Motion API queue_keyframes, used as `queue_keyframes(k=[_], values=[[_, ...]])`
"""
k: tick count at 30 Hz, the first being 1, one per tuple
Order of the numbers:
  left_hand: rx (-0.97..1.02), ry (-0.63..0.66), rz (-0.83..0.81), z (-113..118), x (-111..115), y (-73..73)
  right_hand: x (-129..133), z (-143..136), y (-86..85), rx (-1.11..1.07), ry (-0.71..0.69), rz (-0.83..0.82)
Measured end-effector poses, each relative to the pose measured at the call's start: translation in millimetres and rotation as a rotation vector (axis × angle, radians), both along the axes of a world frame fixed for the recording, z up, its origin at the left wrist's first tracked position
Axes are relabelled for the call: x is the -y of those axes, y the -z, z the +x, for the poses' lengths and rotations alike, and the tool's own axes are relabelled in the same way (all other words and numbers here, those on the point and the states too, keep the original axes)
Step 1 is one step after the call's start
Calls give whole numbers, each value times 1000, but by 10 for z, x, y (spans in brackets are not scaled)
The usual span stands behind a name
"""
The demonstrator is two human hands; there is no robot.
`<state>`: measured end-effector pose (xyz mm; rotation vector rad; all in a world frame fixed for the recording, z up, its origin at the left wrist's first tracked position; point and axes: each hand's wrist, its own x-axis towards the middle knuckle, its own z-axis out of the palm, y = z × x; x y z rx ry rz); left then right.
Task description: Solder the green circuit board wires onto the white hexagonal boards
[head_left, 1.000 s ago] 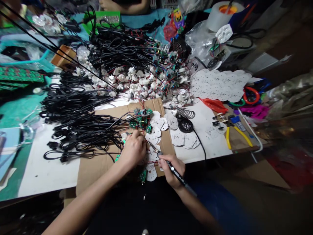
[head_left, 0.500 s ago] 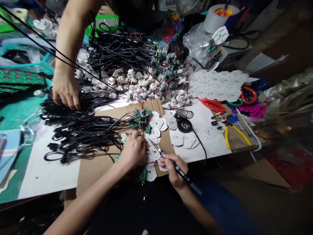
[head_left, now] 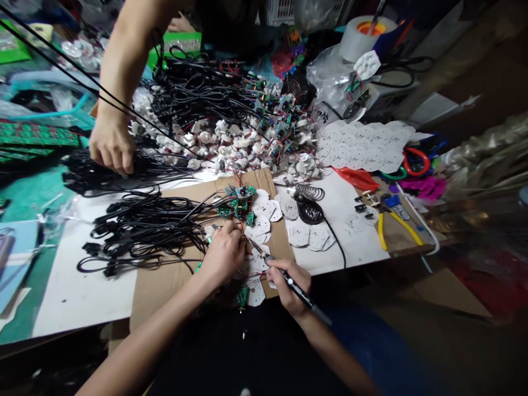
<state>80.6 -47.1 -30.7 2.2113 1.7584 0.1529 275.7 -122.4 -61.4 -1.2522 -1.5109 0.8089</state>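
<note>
My right hand (head_left: 292, 283) is closed round the black handle of a soldering iron (head_left: 303, 296), whose tip points up and left, close to the fingers of my left hand. My left hand (head_left: 226, 250) is closed over small parts on the cardboard (head_left: 165, 279); what it pinches is hidden. Round white boards (head_left: 260, 226) lie beside its fingertips. Just above it sit green circuit boards (head_left: 240, 202) with thin wires. Another green board (head_left: 241, 296) lies below, near the table edge. Black cables (head_left: 140, 225) spread to the left.
Another person's hand (head_left: 111, 146) reaches into a cable bundle at the left. A heap of white parts (head_left: 231, 140) fills the back. A coiled iron stand (head_left: 311, 201), yellow-handled pliers (head_left: 398, 223) and a sheet of white boards (head_left: 365, 146) lie to the right.
My right hand has moved slightly left, bringing the iron's tip nearer my left fingers. The other person's hand has shifted the back cable bundle a little away from the front one.
</note>
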Motion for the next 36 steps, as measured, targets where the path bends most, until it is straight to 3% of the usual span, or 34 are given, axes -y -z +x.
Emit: queue_keyframes(k=[4, 23, 29, 33, 36], values=[[-6, 7, -1, -7, 4, 13, -14, -1, 17, 35, -8, 86], [7, 13, -16, -3, -3, 24, 39, 13, -5, -57, 34, -39], [113, 9, -84, -79, -40, -108, 45, 40, 6, -147, 56, -87], [308, 142, -223, -301, -10, -243, 66, 96, -38, -261, 130, -69], [334, 321, -200, -433, 51, -293, 53, 142, -104, -320, 224, -34]])
